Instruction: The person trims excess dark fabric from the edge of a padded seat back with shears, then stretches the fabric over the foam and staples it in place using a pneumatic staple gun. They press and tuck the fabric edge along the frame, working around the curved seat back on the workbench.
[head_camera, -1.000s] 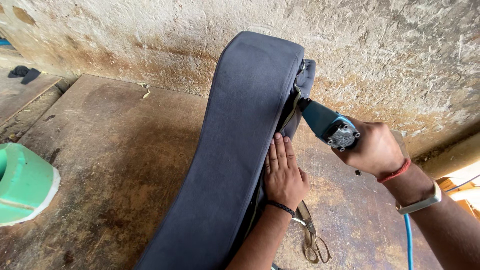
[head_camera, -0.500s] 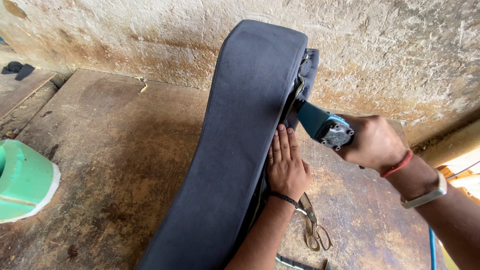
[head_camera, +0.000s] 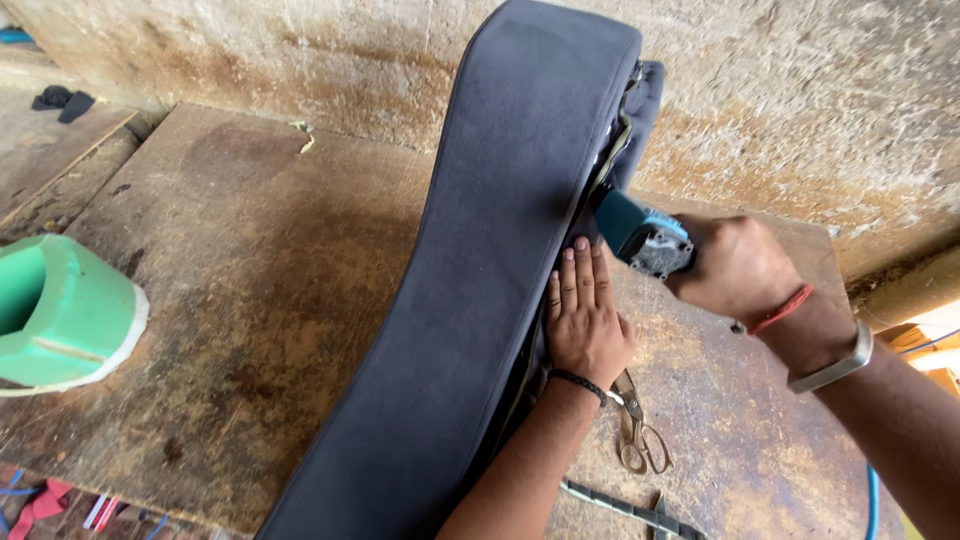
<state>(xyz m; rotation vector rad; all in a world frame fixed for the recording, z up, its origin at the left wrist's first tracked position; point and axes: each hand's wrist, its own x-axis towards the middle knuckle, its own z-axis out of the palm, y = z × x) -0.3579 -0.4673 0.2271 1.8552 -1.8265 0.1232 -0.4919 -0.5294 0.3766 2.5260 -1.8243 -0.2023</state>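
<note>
We stand over a worn wooden bench (head_camera: 250, 300) set against a rough plastered wall (head_camera: 800, 90). On it a long dark grey cushion (head_camera: 500, 280) stands on edge, its long axis running from the near edge of the bench away to the wall, with the far end risen and curving slightly right. Its broad cloth face looks left and up; the back, where the cloth edge is folded over, faces right.

Our left hand (head_camera: 585, 320) lies flat on that right side, fingers straight and close together, pressing the cloth against the frame. Our right hand (head_camera: 745, 270) is wrapped tight round the grip of a teal tool (head_camera: 640, 235), whose nose meets the cushion's back edge just beyond the left fingertips. A blue hose (head_camera: 872, 500) shows near the right forearm.

We judge the cushion soft on its padded face but stiff along its length, bulky rather than heavy, and apt to tip since it stands on a narrow edge. The cloth looks grippy, not slick. It is best held flat-handed on the side, or by the firm back rim.

Scissors (head_camera: 635, 425) lie on the bench just near the left wrist. A green foam block (head_camera: 60, 310) sits at the left edge, well apart.
</note>
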